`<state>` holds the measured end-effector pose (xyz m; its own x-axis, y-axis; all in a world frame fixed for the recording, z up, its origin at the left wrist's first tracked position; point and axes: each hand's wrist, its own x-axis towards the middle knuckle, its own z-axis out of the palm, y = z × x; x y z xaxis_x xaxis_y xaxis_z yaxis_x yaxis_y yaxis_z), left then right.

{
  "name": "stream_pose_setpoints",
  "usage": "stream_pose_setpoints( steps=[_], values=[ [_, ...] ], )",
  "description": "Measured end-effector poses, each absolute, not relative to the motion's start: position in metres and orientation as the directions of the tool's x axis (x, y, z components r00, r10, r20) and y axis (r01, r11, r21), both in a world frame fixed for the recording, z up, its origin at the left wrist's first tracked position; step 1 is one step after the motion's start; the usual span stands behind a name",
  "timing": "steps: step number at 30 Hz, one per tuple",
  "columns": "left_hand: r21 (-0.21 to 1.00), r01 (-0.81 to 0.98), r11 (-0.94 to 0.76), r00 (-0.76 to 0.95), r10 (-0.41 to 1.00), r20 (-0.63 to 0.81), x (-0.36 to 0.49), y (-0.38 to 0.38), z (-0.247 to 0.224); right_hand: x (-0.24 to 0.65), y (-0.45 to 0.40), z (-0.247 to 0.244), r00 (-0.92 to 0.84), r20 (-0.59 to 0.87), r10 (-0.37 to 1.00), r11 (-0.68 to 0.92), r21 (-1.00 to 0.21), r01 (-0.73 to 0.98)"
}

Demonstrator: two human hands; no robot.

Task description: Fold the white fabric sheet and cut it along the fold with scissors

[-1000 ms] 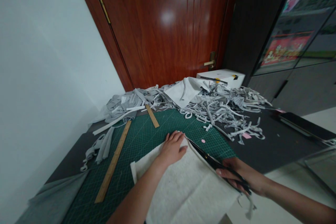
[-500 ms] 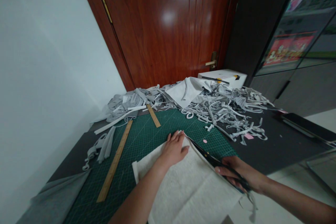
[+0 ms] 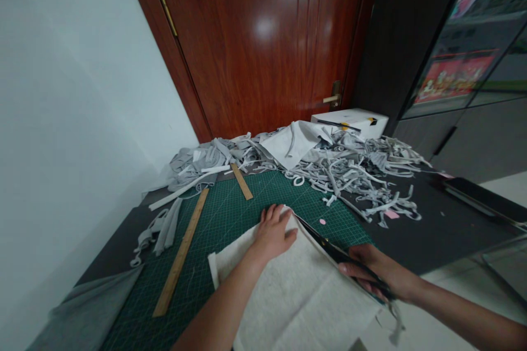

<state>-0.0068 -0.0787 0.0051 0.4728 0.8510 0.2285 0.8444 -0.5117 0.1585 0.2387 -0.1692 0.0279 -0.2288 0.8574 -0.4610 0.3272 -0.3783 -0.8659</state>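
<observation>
My left hand (image 3: 274, 232) lies flat on the far corner of a cream fabric piece (image 3: 300, 290), fingers stretched out. In my right hand (image 3: 373, 271) is a pair of black-handled scissors (image 3: 335, 252), fingers wrapped round the handles. The blades run along the right edge of the fabric and point toward the far corner, close to my left fingertips. A thin frayed strip (image 3: 396, 323) hangs off near the scissor handles. Beneath the fabric is a green cutting mat (image 3: 226, 219).
Wooden rulers lie on the mat, a long one (image 3: 181, 255) and a shorter one (image 3: 242, 182). Grey scraps (image 3: 349, 170) heap along the back, before a white box (image 3: 354, 120). Grey cloth (image 3: 90, 307) covers the near left corner; a dark flat device (image 3: 486, 197) sits right.
Almost nothing differs. The whole view has shifted very slightly; both hands, the scissors and the fabric keep nearly the same places.
</observation>
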Motion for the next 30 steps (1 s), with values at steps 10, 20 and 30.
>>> stream_pose_setpoints(
  steps=[10, 20, 30],
  values=[
    [0.175, 0.865, -0.471, 0.443, 0.879, 0.177, -0.007, -0.076, 0.000, 0.239, -0.171, 0.027, -0.224, -0.456, 0.861, -0.371, -0.866, 0.336],
    [0.167, 0.881, -0.442, 0.427, 0.896, 0.120, -0.006, -0.075, 0.001, 0.240, -0.162, 0.018, -0.248, -0.459, 0.853, -0.391, -0.877, 0.279],
    [0.163, 0.886, -0.434, 0.425, 0.901, 0.085, -0.007, -0.073, -0.002, 0.234, -0.156, 0.019, -0.255, -0.432, 0.865, -0.362, -0.889, 0.279]
  ],
)
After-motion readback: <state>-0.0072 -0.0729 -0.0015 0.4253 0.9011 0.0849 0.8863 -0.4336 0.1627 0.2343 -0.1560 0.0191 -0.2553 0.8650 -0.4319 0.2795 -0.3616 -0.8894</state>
